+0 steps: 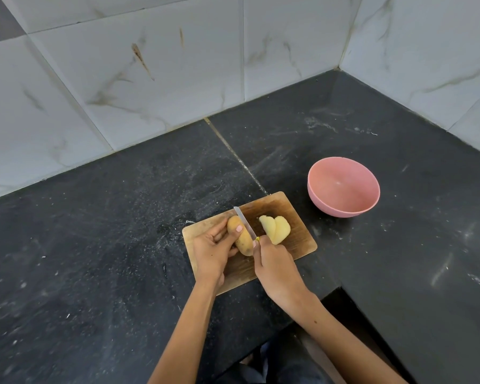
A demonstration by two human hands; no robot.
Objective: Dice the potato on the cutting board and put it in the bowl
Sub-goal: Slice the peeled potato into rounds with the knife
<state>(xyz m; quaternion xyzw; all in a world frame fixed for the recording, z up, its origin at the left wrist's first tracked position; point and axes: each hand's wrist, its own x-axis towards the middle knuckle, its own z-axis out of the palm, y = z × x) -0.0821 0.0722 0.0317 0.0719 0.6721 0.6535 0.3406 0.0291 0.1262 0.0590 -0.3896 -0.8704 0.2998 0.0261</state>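
Surface (122,259), one: dark speckled stone, L-shaped, meeting a pale marbled tile wall (150,65) on two sides; white flecks and smears scattered over it

Cutting board (297,214), one: wooden, rectangular with rounded corners, lying flat on the surface at an angle, stained dark across the middle

Potato (243,239), one unpeeled piece: tan skin, oblong, lying on the left half of the cutting board

Potato slices (276,228), two counted: pale yellow cut faces, overlapping one another, lying on the right half of the cutting board, just beside the knife and apart from the unpeeled piece

Knife (244,221), one: narrow light blade, resting along the right side of the unpeeled potato, tip pointing away toward the far edge of the board; a bit of yellow handle shows at the grip

Bowl (344,210), one: pink, round, upright on the surface to the right of the cutting board and a little farther back, near but not touching it; no potato inside it

Hands, two: left hand (212,249) curled round the unpeeled potato, one fingertip pressed on top and thumb at the near side; right hand (275,261) closed round the knife handle, fingers wrapped, near end of the slices hidden behind it
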